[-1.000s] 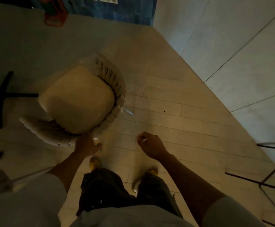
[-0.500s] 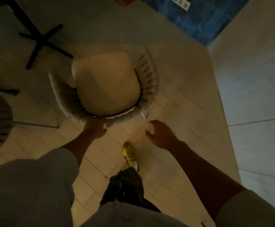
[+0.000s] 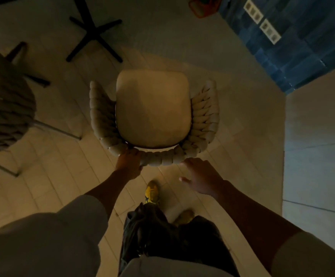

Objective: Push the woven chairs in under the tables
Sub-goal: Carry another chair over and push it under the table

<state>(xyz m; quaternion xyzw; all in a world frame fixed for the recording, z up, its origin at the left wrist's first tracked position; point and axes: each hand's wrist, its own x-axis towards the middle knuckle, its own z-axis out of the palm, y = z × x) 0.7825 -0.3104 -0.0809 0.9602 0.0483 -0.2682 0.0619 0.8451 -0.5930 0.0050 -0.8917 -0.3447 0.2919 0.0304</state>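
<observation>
A woven chair [image 3: 152, 108] with a pale cushion and braided rope back stands straight in front of me, its open front facing a black cross-shaped table base [image 3: 94, 33]. My left hand [image 3: 128, 164] grips the left part of the chair's back rim. My right hand [image 3: 202, 178] hovers just behind the right part of the rim with fingers spread; its fingertips reach the rope edge, holding nothing. The tabletop itself is out of view except a dark corner at the top left.
A second woven chair [image 3: 4, 104] stands at the left, its thin metal legs on the tiled floor. A blue tiled wall [image 3: 294, 52] with sockets runs at the upper right, an orange object [image 3: 202, 7] at its foot. My yellow shoes [image 3: 152, 192] are below the chair.
The chair has turned to face the table base squarely and sits centred before me. My left hand kept its grip on the rim; my right hand opened and rose toward the back.
</observation>
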